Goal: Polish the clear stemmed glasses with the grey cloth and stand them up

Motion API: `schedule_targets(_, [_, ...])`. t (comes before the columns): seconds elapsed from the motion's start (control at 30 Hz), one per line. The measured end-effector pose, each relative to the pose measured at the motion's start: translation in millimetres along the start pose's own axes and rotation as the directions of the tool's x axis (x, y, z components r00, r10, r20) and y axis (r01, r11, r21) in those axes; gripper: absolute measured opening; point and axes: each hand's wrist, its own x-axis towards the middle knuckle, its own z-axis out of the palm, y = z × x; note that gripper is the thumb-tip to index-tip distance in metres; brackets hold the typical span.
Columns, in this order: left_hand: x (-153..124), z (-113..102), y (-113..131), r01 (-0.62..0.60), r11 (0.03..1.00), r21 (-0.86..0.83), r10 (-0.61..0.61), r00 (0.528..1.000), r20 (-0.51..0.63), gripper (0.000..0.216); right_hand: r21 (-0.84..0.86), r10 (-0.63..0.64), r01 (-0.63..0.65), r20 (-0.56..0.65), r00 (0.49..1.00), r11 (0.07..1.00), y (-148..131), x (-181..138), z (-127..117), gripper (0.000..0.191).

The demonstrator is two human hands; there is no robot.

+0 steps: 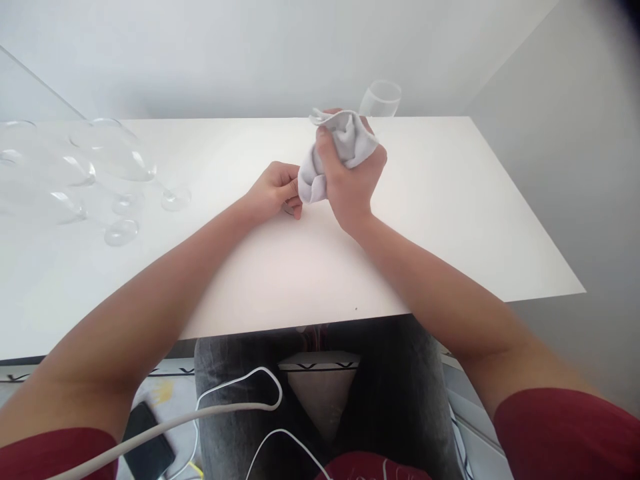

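head view: r. hand (353, 183) closed on white cloth (345, 140), wrapped round wine glass (383, 100) near table (450, 200) far edge; l. hand (273, 190) curled shut beside cloth; other wine glasses (115, 153) lie at left edge.

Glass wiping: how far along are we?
Done: unclear. A group of glasses stands on the table, left side; I cannot tell if they are wiped. In hand: right hand wraps the white cloth round one glass, left hand at its foot. Left: at least this glass.

One cloth (347, 137), one phone (147, 447), glasses (113, 150) (about five)
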Motion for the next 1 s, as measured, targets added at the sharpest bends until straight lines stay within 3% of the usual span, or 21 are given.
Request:
schedule_targets(0.1, [0.0, -1.5, 4.6, 0.053, 0.998, -0.039, -0.051, 0.997, 0.050, 0.060, 0.265, 0.099, -0.112, 0.061, 0.993, 0.958, 11.4, 10.0, -2.3, 0.021])
schedule_targets(0.23, [-2.3, -2.9, 13.7, 0.122, 0.983, -0.139, -0.110, 0.990, 0.093, 0.059, 0.529, 0.163, -0.298, 0.287, 0.944, 0.795, 23.8, 20.4, -4.8, 0.027])
schedule_targets(0.3, [-3.6, -4.1, 16.2, 0.162, 0.970, -0.183, -0.144, 0.984, 0.105, 0.054, 0.542, 0.181, -0.385, 0.391, 0.902, 0.747, 25.0, 21.8, -5.7, 0.037])
schedule_targets(0.4, [-4.4, -7.1, 14.9, 0.191, 0.953, -0.234, -0.167, 0.979, 0.120, 0.046, 0.502, 0.203, -0.425, 0.437, 0.876, 0.754, 20.1, 18.3, -4.9, 0.058])
schedule_targets(0.5, [-3.5, -9.8, 10.0, 0.169, 0.947, -0.274, -0.142, 0.983, 0.116, 0.045, 0.460, 0.194, -0.417, 0.456, 0.868, 0.784, 10.0, 9.8, -0.9, 0.058])
schedule_targets(0.63, [-0.8, -6.8, 4.6, 0.135, 0.960, -0.247, -0.132, 0.991, 0.028, 0.042, 0.340, 0.244, -0.370, 0.361, 0.900, 0.864, 1.9, -1.2, 6.9, 0.047])
schedule_targets(0.7, [0.8, -2.6, 3.4, 0.107, 0.970, -0.216, -0.116, 0.993, -0.026, 0.037, 0.232, 0.236, -0.281, 0.205, 0.950, 0.931, 3.6, -4.6, 10.2, 0.047])
schedule_targets(0.8, [2.4, 3.5, 3.4, 0.087, 0.982, -0.170, -0.100, 0.992, -0.070, 0.033, 0.072, 0.095, -0.093, -0.018, 0.995, 0.993, 7.2, -7.8, 12.0, 0.052])
schedule_targets(0.9, [2.2, 5.6, 4.0, 0.081, 0.988, -0.132, -0.089, 0.995, -0.054, 0.036, -0.010, -0.014, 0.013, -0.050, 0.999, 1.000, 4.8, -9.1, 9.4, 0.047])
schedule_targets(1.0, [1.5, 3.5, 3.0, 0.088, 0.992, -0.096, -0.088, 0.996, -0.001, 0.042, -0.021, -0.022, 0.022, -0.036, 0.999, 1.000, 1.0, -5.8, 4.8, 0.036])
